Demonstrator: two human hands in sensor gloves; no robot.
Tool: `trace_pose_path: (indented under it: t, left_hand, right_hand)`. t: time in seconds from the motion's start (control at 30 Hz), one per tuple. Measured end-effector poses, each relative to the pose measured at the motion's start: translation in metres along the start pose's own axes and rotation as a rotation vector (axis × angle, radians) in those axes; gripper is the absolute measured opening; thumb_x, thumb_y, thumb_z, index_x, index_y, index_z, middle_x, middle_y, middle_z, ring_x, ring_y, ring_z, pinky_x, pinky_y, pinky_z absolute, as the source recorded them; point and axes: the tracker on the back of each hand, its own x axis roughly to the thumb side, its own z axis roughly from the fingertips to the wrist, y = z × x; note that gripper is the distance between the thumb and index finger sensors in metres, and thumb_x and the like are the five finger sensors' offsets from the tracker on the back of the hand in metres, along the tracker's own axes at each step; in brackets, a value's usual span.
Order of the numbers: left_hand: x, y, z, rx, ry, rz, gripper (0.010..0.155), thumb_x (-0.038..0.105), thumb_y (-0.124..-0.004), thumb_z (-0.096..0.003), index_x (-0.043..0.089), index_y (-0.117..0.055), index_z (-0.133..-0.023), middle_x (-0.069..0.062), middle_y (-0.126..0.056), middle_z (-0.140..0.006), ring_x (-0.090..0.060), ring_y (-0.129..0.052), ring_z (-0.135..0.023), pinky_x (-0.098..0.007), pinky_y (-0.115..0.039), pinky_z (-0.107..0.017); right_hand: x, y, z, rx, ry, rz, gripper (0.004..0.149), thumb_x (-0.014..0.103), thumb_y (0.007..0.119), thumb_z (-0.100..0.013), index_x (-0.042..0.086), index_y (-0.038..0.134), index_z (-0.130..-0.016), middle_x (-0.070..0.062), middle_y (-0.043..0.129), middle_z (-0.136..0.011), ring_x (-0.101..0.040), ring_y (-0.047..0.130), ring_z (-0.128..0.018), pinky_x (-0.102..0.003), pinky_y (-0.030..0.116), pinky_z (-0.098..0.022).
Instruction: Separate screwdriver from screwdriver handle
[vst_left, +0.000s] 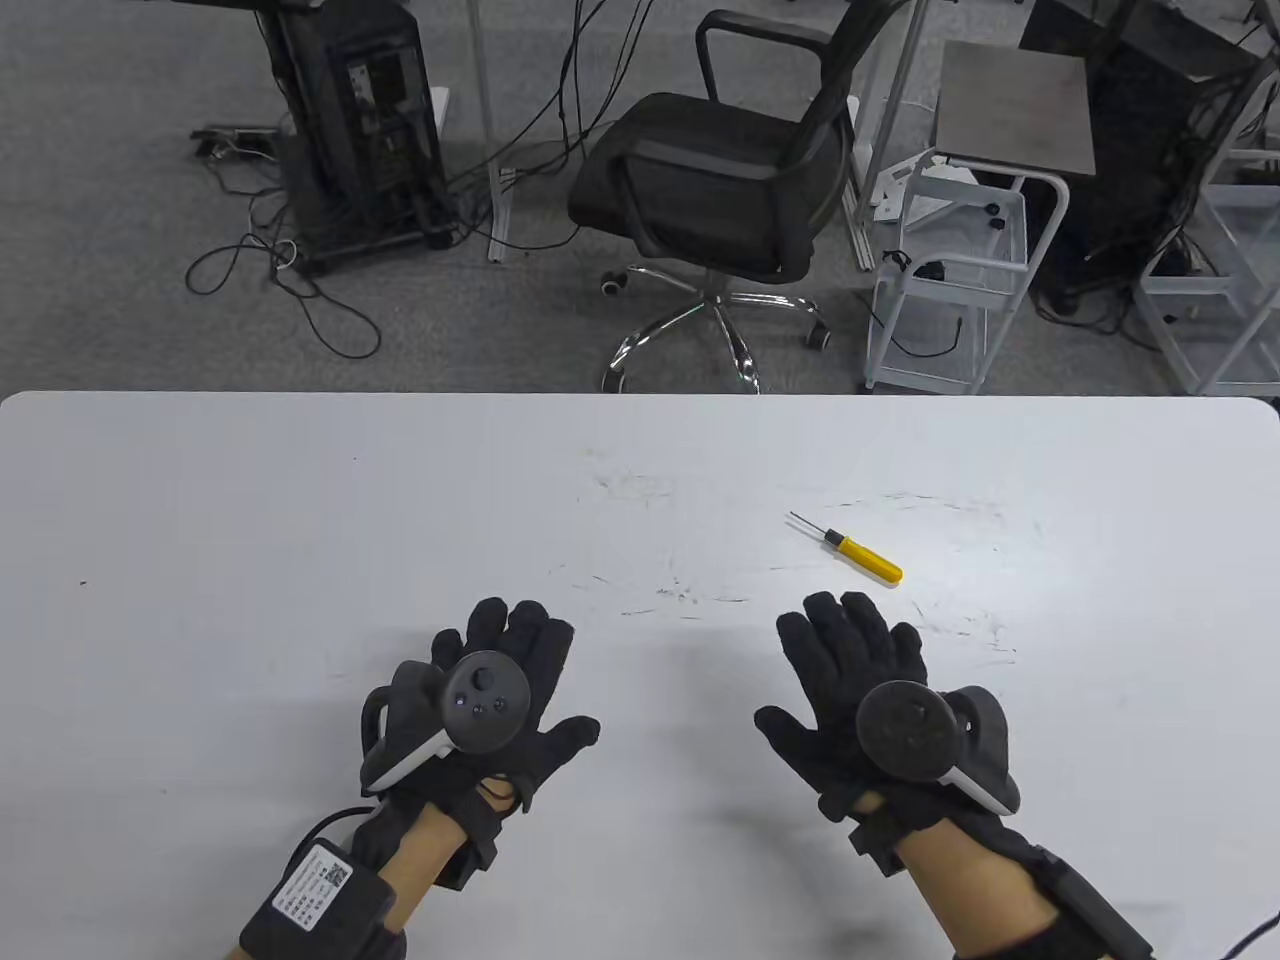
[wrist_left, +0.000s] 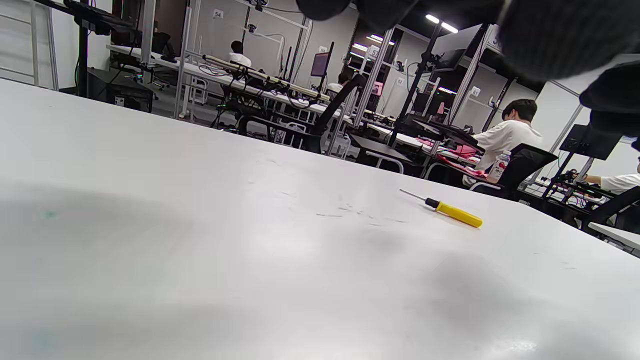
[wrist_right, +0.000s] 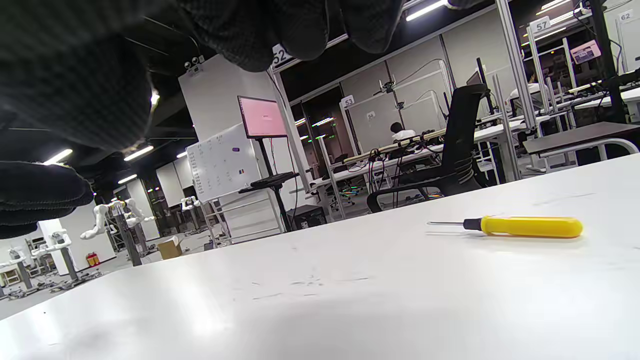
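A small screwdriver with a yellow handle (vst_left: 870, 559) and a thin metal shaft (vst_left: 809, 526) lies on the white table (vst_left: 300, 520), right of centre, shaft pointing far-left. It shows in the left wrist view (wrist_left: 458, 214) and the right wrist view (wrist_right: 530, 226) too. My right hand (vst_left: 850, 670) lies flat on the table, fingers spread, just near of the handle and apart from it. My left hand (vst_left: 500, 680) lies flat and open on the table, well to the left. Both hands hold nothing.
Beyond the table's far edge stand a black office chair (vst_left: 715, 180), a white wire cart (vst_left: 955, 270) and a black equipment rack (vst_left: 355, 130) with cables on the floor. The tabletop bears faint scuff marks (vst_left: 680, 590).
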Motion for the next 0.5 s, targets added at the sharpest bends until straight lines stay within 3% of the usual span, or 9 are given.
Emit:
trace_pose_path:
  t: [0.5]
  left_hand:
    - [-0.0014,0.001,-0.0013,-0.012,0.011,-0.007,0.089,0.072,-0.074,-0.0406,0.035,-0.036,-0.112,0.003,-0.028,-0.119,-0.039,-0.021,-0.116,-0.065,-0.028,-0.08]
  right_hand:
    - [-0.0022,0.0028,-0.001,-0.009,0.011,-0.007,0.082,0.061,0.084,-0.052,0.025,0.044,-0.114,0.001,0.03,-0.12,-0.044,0.031,-0.114,-0.072,0.028,-0.074]
